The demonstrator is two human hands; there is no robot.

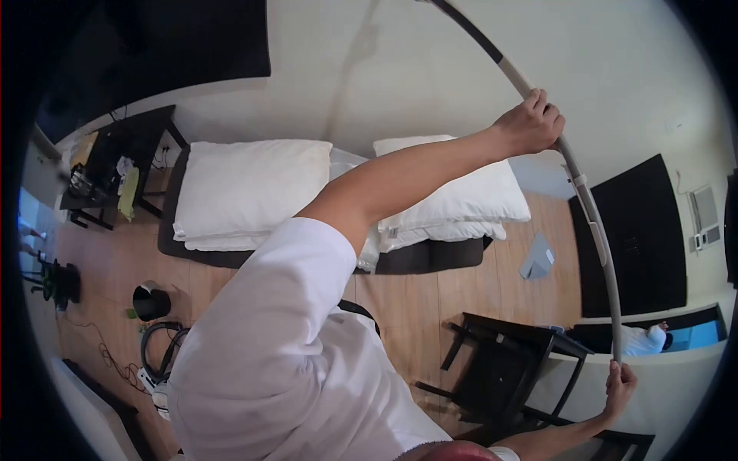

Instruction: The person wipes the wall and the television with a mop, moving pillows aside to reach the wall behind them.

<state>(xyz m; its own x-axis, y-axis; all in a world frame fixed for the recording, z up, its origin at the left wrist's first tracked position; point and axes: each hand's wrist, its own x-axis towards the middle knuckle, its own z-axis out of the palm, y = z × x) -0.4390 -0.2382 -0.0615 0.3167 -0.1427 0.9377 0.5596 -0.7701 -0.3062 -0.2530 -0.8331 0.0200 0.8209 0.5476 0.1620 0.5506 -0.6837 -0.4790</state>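
A long grey pole with a black upper section runs along the right side, looking bowed in this wide view. Its top end leaves the frame. My left hand reaches across and wraps around the pole below the black section. Lower right, the fingers of my right hand close around the pole's lower end. Between the hands, a small clip-like fitting and a pale strip show on the pole. Behind my left arm are white pillows, stacked on a dark padded bench.
A black table holding several items stands left. A dark bin, a black hose and cables lie on the wood floor. Black chair-like furniture is near my right side, with a grey wedge beyond. Someone in white shows at right.
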